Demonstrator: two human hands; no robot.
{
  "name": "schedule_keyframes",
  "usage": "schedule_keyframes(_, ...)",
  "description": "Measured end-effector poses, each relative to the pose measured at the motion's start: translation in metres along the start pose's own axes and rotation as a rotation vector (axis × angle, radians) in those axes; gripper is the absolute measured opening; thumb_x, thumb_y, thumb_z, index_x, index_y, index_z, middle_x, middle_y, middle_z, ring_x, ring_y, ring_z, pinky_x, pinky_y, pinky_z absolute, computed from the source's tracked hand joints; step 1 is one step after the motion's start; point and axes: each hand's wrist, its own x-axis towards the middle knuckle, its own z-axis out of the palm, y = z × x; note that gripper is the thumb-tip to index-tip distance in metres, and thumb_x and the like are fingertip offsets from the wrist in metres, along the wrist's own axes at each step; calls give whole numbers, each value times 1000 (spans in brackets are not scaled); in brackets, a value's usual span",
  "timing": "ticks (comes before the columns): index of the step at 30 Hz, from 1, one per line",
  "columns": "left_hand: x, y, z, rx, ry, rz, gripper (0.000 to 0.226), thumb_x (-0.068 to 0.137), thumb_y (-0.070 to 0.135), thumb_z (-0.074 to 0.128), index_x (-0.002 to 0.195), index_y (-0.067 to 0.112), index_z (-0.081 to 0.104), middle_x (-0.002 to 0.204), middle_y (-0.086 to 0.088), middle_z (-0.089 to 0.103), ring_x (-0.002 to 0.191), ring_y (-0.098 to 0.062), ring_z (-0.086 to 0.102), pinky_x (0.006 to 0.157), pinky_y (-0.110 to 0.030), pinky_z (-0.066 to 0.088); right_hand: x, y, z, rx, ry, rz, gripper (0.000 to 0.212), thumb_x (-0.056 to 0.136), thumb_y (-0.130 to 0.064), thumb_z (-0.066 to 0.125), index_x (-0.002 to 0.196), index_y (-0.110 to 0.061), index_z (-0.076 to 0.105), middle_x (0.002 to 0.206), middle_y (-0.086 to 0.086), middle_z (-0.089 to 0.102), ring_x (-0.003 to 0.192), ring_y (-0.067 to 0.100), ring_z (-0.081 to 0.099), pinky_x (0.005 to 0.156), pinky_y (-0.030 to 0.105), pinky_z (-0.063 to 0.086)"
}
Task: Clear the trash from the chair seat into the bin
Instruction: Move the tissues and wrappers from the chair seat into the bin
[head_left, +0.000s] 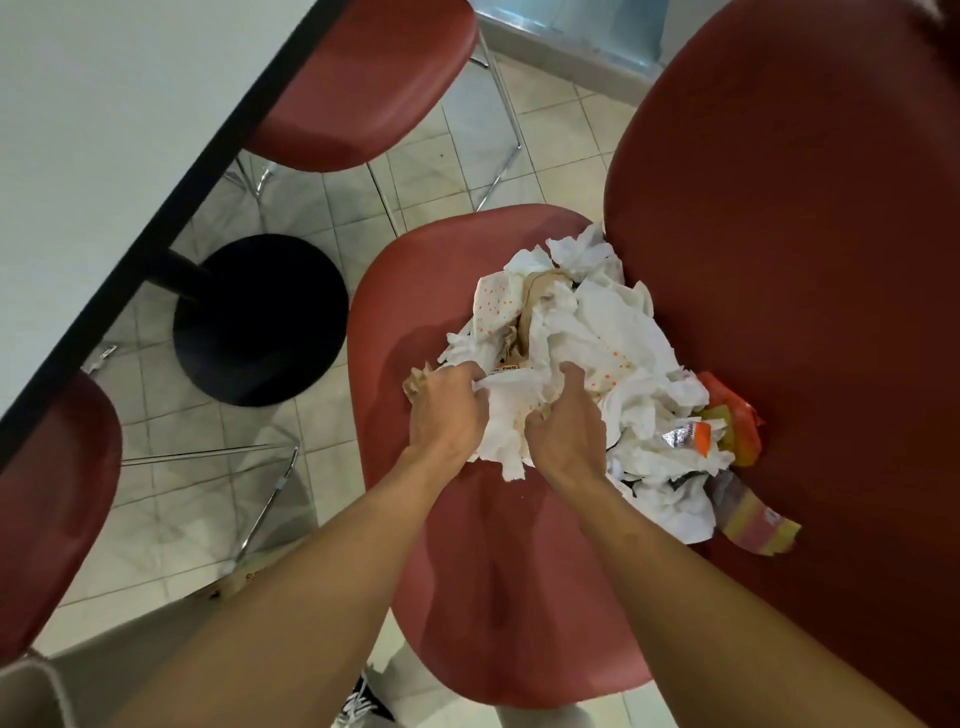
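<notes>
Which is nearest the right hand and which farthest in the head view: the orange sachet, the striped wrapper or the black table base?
From the right hand:
1. Orange sachet, just to its right in the pile.
2. Striped wrapper, lower right on the seat.
3. Black table base, on the floor, far left.

Trash pile (587, 364) on chair seat (493, 597), against backrest (805, 260); tabletop (93, 130) left, pedestal base (260, 319) between.

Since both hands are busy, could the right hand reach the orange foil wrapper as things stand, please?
Probably yes: the orange foil wrapper lies uncovered just beside the right hand, though that hand grips crumpled white tissue.
</notes>
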Motion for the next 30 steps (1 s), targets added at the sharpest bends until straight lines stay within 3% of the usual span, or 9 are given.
schedule_keyframes(4,-22,-2,-15,-84,35,0,22,87,15,59,107,15,68,96,-10,65,98,-28,59,80,-35,51,-22,-5,-11,66,24,36,59,85,-10,51,139,-23,29,110,8,60,94,23,59,70,30,41)
schedule_keyframes(9,-58,-7,-51,-155,85,0,20,84,14,61,102,17,70,113,-6,66,91,-25,64,75,-28,49,-62,-21,-20,25,91,-20,43,84,-12,52,126,-16,45,106,10,61,94,24,59,75,31,45)
schedule_keyframes(14,-111,-32,-90,-250,100,-61,20,85,14,58,99,22,71,89,-2,69,81,-23,64,66,-27,47,-116,-43,-16,-5,124,-76,34,83,-13,54,117,-15,52,102,8,61,93,25,59,79,36,49)
schedule_keyframes(19,-170,-82,-123,-277,151,-136,16,86,15,59,97,20,70,91,3,68,75,-15,58,65,-24,43,-178,-69,6,-17,108,-114,33,84,-13,56,116,-16,54,105,8,62,97,26,59,84,38,49)
schedule_keyframes(24,-222,-148,-153,-255,186,-234,13,87,19,60,95,23,69,91,0,70,79,-22,63,67,-31,52,-238,-100,48,-37,55,-207,27,82,-13,56,109,-15,56,105,7,62,97,26,59,83,37,47)
schedule_keyframes(30,-272,-232,-187,-288,250,-303,14,88,19,58,99,20,67,93,-1,68,77,-19,58,63,-28,45,-300,-140,106,-79,-12,-324,28,82,-14,56,111,-17,58,109,4,61,95,20,56,81,30,43)
